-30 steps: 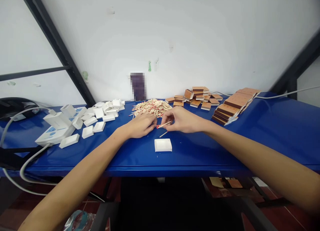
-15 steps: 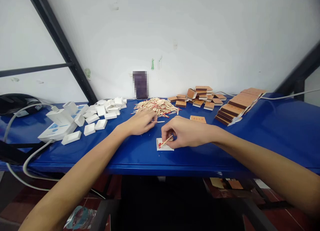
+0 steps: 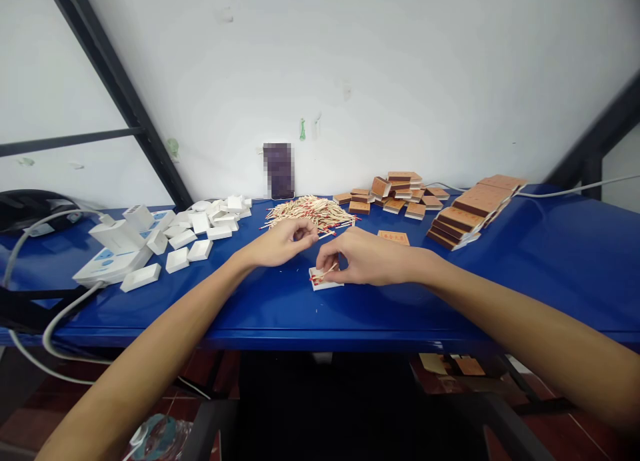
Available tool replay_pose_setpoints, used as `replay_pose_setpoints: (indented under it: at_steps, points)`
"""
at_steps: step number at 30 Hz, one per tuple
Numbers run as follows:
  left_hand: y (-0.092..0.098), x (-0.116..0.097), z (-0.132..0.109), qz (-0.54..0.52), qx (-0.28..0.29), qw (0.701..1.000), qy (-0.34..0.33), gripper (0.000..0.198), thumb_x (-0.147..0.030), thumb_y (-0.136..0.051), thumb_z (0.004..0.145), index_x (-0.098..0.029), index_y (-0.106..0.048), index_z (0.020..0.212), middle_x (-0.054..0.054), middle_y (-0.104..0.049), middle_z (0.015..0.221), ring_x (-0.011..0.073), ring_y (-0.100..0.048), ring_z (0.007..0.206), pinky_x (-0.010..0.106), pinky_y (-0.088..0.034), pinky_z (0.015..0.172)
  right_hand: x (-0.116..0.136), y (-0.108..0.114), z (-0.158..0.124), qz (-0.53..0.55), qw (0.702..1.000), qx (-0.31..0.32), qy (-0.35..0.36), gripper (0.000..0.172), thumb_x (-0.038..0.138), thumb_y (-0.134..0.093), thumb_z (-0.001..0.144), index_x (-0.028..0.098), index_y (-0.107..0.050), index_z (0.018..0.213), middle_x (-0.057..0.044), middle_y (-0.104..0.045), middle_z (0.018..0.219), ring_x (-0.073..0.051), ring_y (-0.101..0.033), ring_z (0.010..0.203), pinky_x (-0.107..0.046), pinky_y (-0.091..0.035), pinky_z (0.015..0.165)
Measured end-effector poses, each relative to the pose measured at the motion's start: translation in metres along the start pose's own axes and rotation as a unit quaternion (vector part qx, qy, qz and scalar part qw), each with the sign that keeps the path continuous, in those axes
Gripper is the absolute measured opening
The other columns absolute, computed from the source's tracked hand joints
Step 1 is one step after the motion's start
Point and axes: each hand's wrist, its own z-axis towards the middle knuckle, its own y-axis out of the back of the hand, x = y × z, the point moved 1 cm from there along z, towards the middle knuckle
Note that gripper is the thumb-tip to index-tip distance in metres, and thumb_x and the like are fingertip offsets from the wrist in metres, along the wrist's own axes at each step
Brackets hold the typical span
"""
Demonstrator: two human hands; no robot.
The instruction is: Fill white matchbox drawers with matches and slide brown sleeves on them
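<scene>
Head view: slim matchsticks pinched over a small white tray

A smooth, glossy blue surface (image 3: pixel 525 281) spans the scene, with a pale, scuffed wall (image 3: pixel 425 81) behind its far side. At right, flat orange-brown card boxes lean in a stepped stack (image 3: pixel 475 211), their sides dark brown and their edges crisp. Farther off and to its left sits a loose jumble of similar boxes (image 3: pixel 400 176).

Bare and bent at the wrist, the right hand (image 3: pixel 363 256) works near the middle, its fingers drawn narrow on a few matchsticks. Laying these into the tray looks to be the step in hand; the next move seems to call for lowering them flat between the low walls, then easing the pinch. Farther left, the left hand (image 3: pixel 283 242) curls beside the match heap, fingertips close to the thumb; whether they grip a match I cannot tell.

On the left lies a scatter of shallow, open-topped white trays (image 3: pixel 201 222), matte and thin-walled like card. Mid-surface is the heap of loose matches (image 3: pixel 307 211), straight pale wooden sticks with red heads, crossing every way. Just beyond the right hand, one flat orange box with printed characters (image 3: pixel 393 237) lies partly hidden.

Under the right fingers, toward the near edge, rests the small white rectangular tray (image 3: pixel 325 288); red heads show at its left end. Smallest are the matchsticks (image 3: pixel 327 272) held there, slanting across it; their number is unclear.
</scene>
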Motion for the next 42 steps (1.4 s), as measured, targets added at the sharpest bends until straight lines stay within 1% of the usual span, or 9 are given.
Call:
replay_pose_setpoints:
  at_steps: [4,7,10,13,18,25,31,37,42]
  points:
    - [0.004,-0.006,0.001,-0.072,0.011,0.997,0.017,0.026,-0.036,-0.052,0.092,-0.014,-0.060,0.081,-0.001,-0.056,0.073,0.0103,-0.047,0.066,0.023,-0.037,0.061,0.003,0.008,-0.003,-0.011,0.998,-0.043,0.039,0.013,0.023,-0.062,0.085,0.017,-0.073,0.081,-0.002,-0.074,0.076,-0.012,-0.065,0.067,-0.024,-0.046,0.065]
    - [0.007,-0.009,0.000,-0.075,0.018,0.997,0.026,0.020,-0.031,-0.057,0.087,-0.014,-0.063,0.081,-0.001,-0.057,0.072,0.0096,-0.047,0.065,0.023,-0.036,0.060,0.004,0.015,-0.006,-0.021,0.985,-0.149,0.083,0.016,0.025,-0.059,0.085,0.017,-0.070,0.076,-0.001,-0.070,0.069,-0.011,-0.060,0.062,-0.025,-0.044,0.063]
    - [0.007,-0.011,-0.002,-0.070,0.044,0.996,0.043,0.014,-0.025,-0.059,0.081,-0.013,-0.065,0.078,-0.001,-0.059,0.069,0.0094,-0.047,0.063,0.023,-0.036,0.059,-0.003,0.018,-0.006,-0.043,0.967,-0.237,0.079,0.017,0.026,-0.058,0.085,0.016,-0.068,0.075,0.000,-0.065,0.063,-0.010,-0.054,0.057,-0.024,-0.039,0.058]
    - [0.004,-0.014,-0.003,-0.070,0.096,0.992,0.049,0.012,-0.024,-0.061,0.077,-0.013,-0.066,0.075,-0.002,-0.058,0.065,0.0090,-0.044,0.060,0.023,-0.036,0.058,-0.014,0.020,-0.003,-0.085,0.977,-0.196,0.028,0.017,0.022,-0.056,0.084,0.015,-0.069,0.075,0.002,-0.058,0.056,-0.009,-0.047,0.052,-0.024,-0.033,0.056]
    - [-0.004,-0.016,-0.004,-0.059,0.139,0.988,0.038,0.009,-0.020,-0.061,0.073,-0.013,-0.066,0.070,-0.002,-0.057,0.064,0.0088,-0.043,0.059,0.023,-0.036,0.057,-0.028,0.023,0.000,-0.097,0.995,-0.007,-0.035,0.017,0.016,-0.057,0.079,0.014,-0.072,0.085,0.002,-0.057,0.058,-0.010,-0.046,0.052,-0.025,-0.032,0.057]
    - [-0.009,-0.010,-0.004,-0.042,0.140,0.989,0.012,0.007,-0.017,-0.065,0.072,-0.013,-0.071,0.072,0.000,-0.061,0.069,0.0093,-0.047,0.062,0.023,-0.039,0.059,-0.039,0.013,0.002,-0.036,0.995,0.081,-0.055,0.017,0.028,-0.057,0.087,0.017,-0.068,0.094,0.002,-0.057,0.063,-0.011,-0.049,0.055,-0.024,-0.032,0.055]
    - [-0.008,-0.011,-0.004,-0.029,0.134,0.991,0.000,0.018,-0.026,-0.061,0.083,-0.013,-0.072,0.078,0.003,-0.066,0.073,0.0105,-0.051,0.064,0.024,-0.040,0.062,-0.043,0.008,0.003,-0.059,0.994,0.061,-0.062,0.010,0.023,-0.055,0.085,0.017,-0.064,0.085,0.001,-0.059,0.067,-0.011,-0.048,0.056,-0.024,-0.032,0.055]
    - [-0.007,-0.015,-0.004,0.010,0.119,0.992,-0.040,0.017,-0.026,-0.061,0.083,-0.014,-0.071,0.076,0.004,-0.069,0.075,0.0130,-0.056,0.069,0.026,-0.044,0.068,-0.043,0.014,0.004,-0.075,0.993,-0.053,-0.067,0.006,0.018,-0.058,0.078,0.016,-0.062,0.076,-0.001,-0.065,0.069,-0.011,-0.054,0.060,-0.025,-0.037,0.059]
    - [-0.008,-0.018,-0.005,0.021,0.099,0.994,-0.045,0.015,-0.024,-0.061,0.082,-0.015,-0.071,0.075,0.003,-0.069,0.075,0.0136,-0.058,0.071,0.027,-0.045,0.069,-0.042,0.012,0.005,-0.028,0.994,-0.094,-0.044,0.009,0.014,-0.056,0.075,0.016,-0.063,0.080,0.001,-0.064,0.068,-0.010,-0.054,0.058,-0.024,-0.038,0.061]
